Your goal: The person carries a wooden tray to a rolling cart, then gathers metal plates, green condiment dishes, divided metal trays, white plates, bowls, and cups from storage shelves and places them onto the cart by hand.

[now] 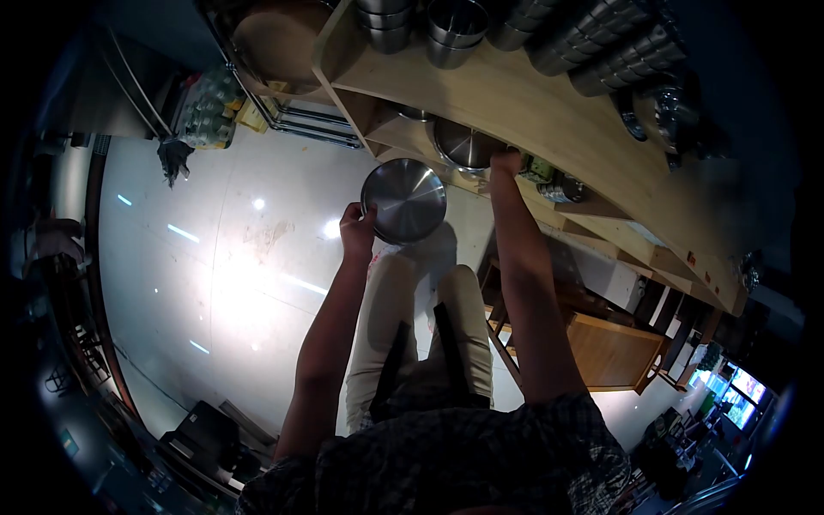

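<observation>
A round, shallow stainless steel plate (403, 202) is in my left hand (356, 228), whose thumb and fingers close on its left edge. It hangs over the floor, just in front of the wooden shelf. My right hand (506, 162) reaches into the shelf compartment and is closed at the right rim of a second round steel plate (463, 146). Its fingers are partly hidden behind the hand. Another shiny metal rim (414, 112) shows deeper in the compartment, mostly covered by the shelf board. A green patterned item (538, 169) and a jar-like object (562, 189) stand right of this hand.
Stacked steel cups (592, 47) line the top of the wooden shelf (412, 86). A metal rack (313, 124) and packed bottles (209, 110) stand at the upper left. Below the shelf on the right is a wooden chair (614, 350). Pale floor (257, 257) stretches to my left.
</observation>
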